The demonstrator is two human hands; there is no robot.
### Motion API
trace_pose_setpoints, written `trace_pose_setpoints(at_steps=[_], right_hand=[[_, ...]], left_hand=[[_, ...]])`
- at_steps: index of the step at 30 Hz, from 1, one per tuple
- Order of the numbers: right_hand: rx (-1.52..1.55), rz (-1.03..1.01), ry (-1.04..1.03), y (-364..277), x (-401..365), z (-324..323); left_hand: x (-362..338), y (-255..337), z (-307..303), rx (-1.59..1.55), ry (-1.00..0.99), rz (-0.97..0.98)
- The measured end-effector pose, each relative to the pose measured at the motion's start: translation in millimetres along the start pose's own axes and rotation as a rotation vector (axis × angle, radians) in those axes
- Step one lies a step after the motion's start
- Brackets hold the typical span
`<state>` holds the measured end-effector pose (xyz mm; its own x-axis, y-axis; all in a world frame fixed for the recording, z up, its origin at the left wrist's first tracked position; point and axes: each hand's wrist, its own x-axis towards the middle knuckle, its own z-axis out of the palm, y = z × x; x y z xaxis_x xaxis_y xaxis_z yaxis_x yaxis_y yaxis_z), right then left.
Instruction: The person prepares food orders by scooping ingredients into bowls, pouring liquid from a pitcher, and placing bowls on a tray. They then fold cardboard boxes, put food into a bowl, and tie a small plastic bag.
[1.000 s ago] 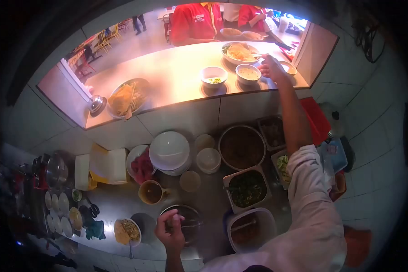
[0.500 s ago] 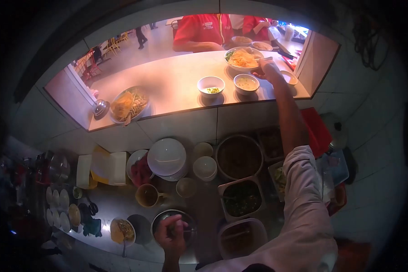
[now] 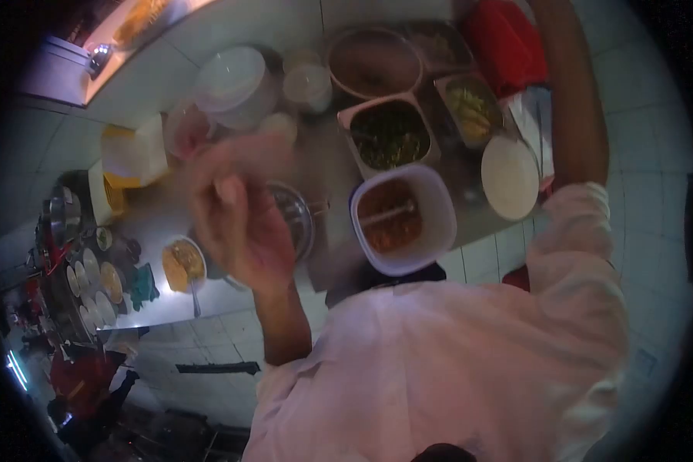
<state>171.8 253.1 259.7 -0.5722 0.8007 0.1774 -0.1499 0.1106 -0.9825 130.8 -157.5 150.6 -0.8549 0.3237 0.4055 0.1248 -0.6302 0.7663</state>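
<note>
- The metal bowl (image 3: pixel 310 223) sits on the steel counter (image 3: pixel 158 308), partly hidden behind the left hand (image 3: pixel 242 219), between the bowl of noodles and the square tub.
- That left hand hangs raised and blurred, palm showing, fingers loosely open; I see nothing held in it.
- The right arm (image 3: pixel 581 100) reaches up past the edge of view; its hand is out of sight, so I can't tell its grip.
- Right of the metal bowl stands the square tub (image 3: pixel 437 219), holding something reddish brown, with a utensil lying in it.
- Just above it is a tray of chopped greens (image 3: pixel 390 135), and beside that a tray of pale green pieces (image 3: pixel 473 112).
- A pale round dish (image 3: pixel 510 179) sits near the right arm, below the smaller tray.
- A wide round pan (image 3: pixel 375 63) stands above the greens, with stacked white bowls (image 3: pixel 235 77) off to its left.
- Left of the hand, the bowl of noodles (image 3: pixel 185 264) has a spoon (image 3: pixel 195 296) against it, and a green cloth (image 3: pixel 142 287) lies just beside.
- A metal bell (image 3: pixel 98 58) sits on the lit ledge, upper left.
</note>
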Motion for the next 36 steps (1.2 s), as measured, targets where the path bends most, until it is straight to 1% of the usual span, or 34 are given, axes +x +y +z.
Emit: trace_pose_setpoints(at_steps=[1,2,3,4,5,6,7,8,10,11,12,13,14,15,17,18,19,21,22,24,25,26,27,28,29,30,31,33,35,36], right_hand=[[0.112,0.102,-0.176,7,-20,-20],[0.225,0.189,-0.361,9,-39,-29],[0.167,0.207,-0.239,7,-78,-21],[0.110,0.222,-0.118,8,-121,-13],[-0.094,0.290,-0.201,19,-148,-32],[0.014,0.329,-0.129,1,-199,10],[-0.001,0.375,-0.207,5,-230,10],[-0.018,0.430,-0.283,19,-258,7],[0.144,0.522,-0.283,47,-309,13],[0.053,0.600,-0.281,48,-332,27],[-0.040,0.674,-0.283,48,-350,42],[0.010,0.653,-0.355,54,-366,52],[0.061,0.635,-0.426,60,-379,60],[0.059,0.638,-0.450,66,-389,68],[0.058,0.598,-0.536,74,-406,78],[0.008,0.585,-0.686,69,-406,77],[0.008,0.597,-0.712,63,-400,68],[-0.227,0.687,-0.957,57,-377,47],[-0.228,0.692,-0.986,61,-367,40],[-0.651,0.473,-0.824,75,-344,38],[-0.648,0.471,-0.842,88,-339,44],[-0.791,0.376,-0.884,106,-336,48],[-0.933,0.280,-0.920,125,-336,52],[-0.931,0.283,-0.928,143,-335,52],[-1.075,0.272,-0.999,160,-334,52],[-1.222,0.259,-1.070,170,-335,50],[-1.223,0.261,-1.080,171,-338,50],[-1.050,0.333,-0.935,173,-344,49],[-1.087,0.372,-0.960,171,-344,45],[-1.117,0.409,-0.973,170,-342,44]], left_hand=[[-7,-3,-1,0.001,0.001,-0.016],[-12,-8,-3,-0.125,-0.003,-0.099],[-19,-12,-6,-0.254,-0.007,-0.175],[-32,-20,-12,-0.382,0.040,-0.260],[-44,-25,-16,-0.386,0.043,-0.250],[-54,-30,-18,-0.471,0.056,-0.353],[-63,-32,-18,-0.556,0.065,-0.458],[-71,-30,-13,-0.562,0.068,-0.451],[-88,-26,-6,-0.712,0.187,-0.711],[-101,-28,-13,-0.713,0.206,-0.697],[-119,-37,-23,-0.849,0.164,-0.596],[-134,-44,-35,-0.975,0.118,-0.489],[-143,-43,-44,-0.926,0.190,-0.473],[-144,-42,-53,-0.920,0.204,-0.453],[-143,-29,-71,-0.582,0.453,-0.446],[-150,-26,-83,-0.488,0.526,-0.477],[-156,-18,-93,-0.480,0.551,-0.464],[-170,1,-113,-0.779,0.520,-0.419],[-184,5,-127,-0.784,0.538,-0.413],[-216,14,-157,-0.710,0.595,-0.402],[-229,22,-166,-0.644,0.630,-0.419],[-240,32,-170,-0.638,0.639,-0.412],[-251,42,-173,-0.523,0.725,-0.466],[-259,48,-175,-0.408,0.809,-0.521],[-268,48,-176,-0.405,0.822,-0.520],[-279,46,-179,-0.388,0.853,-0.578],[-289,41,-183,-0.372,0.883,-0.634],[-301,20,-186,-0.385,0.900,-0.659],[-302,0,-183,-0.522,0.752,-0.762],[-298,-9,-177,-0.526,0.756,-0.757]])
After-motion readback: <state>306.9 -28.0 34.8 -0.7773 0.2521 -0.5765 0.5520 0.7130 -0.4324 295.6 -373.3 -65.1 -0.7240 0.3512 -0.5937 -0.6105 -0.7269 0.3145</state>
